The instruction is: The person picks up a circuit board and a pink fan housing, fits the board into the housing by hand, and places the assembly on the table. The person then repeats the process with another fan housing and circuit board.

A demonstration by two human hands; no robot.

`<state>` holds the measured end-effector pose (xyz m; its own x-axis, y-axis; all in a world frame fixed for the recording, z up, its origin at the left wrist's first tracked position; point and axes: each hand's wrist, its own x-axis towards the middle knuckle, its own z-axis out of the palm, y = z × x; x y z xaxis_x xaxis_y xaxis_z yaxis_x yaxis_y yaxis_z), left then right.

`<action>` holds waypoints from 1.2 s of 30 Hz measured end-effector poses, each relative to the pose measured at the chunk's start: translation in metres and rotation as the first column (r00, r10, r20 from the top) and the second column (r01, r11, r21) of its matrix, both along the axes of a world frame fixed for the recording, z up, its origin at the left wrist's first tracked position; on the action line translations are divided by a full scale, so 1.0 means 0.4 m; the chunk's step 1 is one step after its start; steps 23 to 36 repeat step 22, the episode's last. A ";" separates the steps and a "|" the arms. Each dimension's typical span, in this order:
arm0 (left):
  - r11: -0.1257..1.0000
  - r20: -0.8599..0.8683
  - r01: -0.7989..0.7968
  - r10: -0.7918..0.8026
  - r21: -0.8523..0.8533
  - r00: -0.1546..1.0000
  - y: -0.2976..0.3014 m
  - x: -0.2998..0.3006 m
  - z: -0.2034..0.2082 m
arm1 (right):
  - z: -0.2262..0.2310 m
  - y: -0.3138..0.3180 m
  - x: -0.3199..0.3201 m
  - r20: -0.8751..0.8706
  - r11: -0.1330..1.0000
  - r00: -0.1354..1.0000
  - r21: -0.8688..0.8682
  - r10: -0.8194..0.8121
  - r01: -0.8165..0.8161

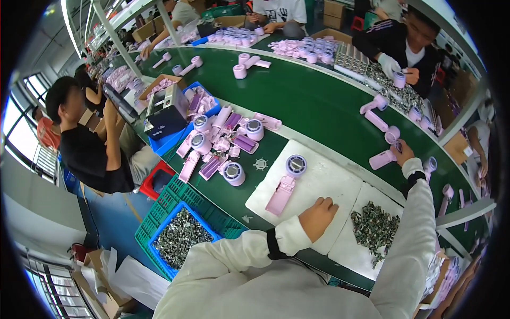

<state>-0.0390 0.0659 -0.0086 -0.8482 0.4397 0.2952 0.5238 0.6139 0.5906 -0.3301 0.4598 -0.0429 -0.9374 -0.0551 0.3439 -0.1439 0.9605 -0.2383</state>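
At the right, my right hand [405, 153] reaches onto the green belt. Its fingers close on a pink handheld housing [381, 159] with a round head. My left hand [319, 217] rests loosely closed on a white foam board [340, 186], with nothing visible in it. Just beyond that hand lies a pink housing with its handle open [280, 198] and a round lilac head [296, 165]. A pile of small metallic and green parts [374, 226] sits on the foam to its right.
Pink housings and lilac heads [234, 173] crowd the bench at left, near a dark box [167, 111] and a blue tray [215, 110]. A blue bin of small parts [180, 234] stands lower left. Across the green belt [297, 101], a gloved co-worker [411, 53] handles a lilac-headed piece.
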 end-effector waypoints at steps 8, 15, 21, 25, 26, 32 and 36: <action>0.965 0.027 -0.056 0.051 0.258 0.998 -0.133 0.105 -0.006 | 0.165 -0.176 0.133 0.117 0.953 0.963 -0.215 0.242 -0.213; 0.817 0.086 -0.068 0.023 0.572 0.996 -0.168 0.155 0.083 | 0.372 -0.524 0.531 0.390 0.839 0.743 -0.231 0.543 -0.492; 0.881 0.063 0.090 -0.134 0.464 0.989 -0.192 0.134 0.044 | 0.224 -0.581 0.599 0.300 0.793 0.793 0.153 0.531 -0.589; 0.909 0.047 0.128 -0.159 0.396 0.986 -0.183 0.151 0.024 | 0.210 -0.546 0.669 0.357 0.814 0.795 0.138 0.490 -0.564; 0.909 0.047 0.128 -0.159 0.396 0.986 -0.183 0.151 0.024 | 0.210 -0.546 0.669 0.357 0.814 0.795 0.138 0.490 -0.564; 0.909 0.047 0.128 -0.159 0.396 0.986 -0.183 0.151 0.024 | 0.210 -0.546 0.669 0.357 0.814 0.795 0.138 0.490 -0.564; 0.909 0.047 0.128 -0.159 0.396 0.986 -0.183 0.151 0.024 | 0.210 -0.546 0.669 0.357 0.814 0.795 0.138 0.490 -0.564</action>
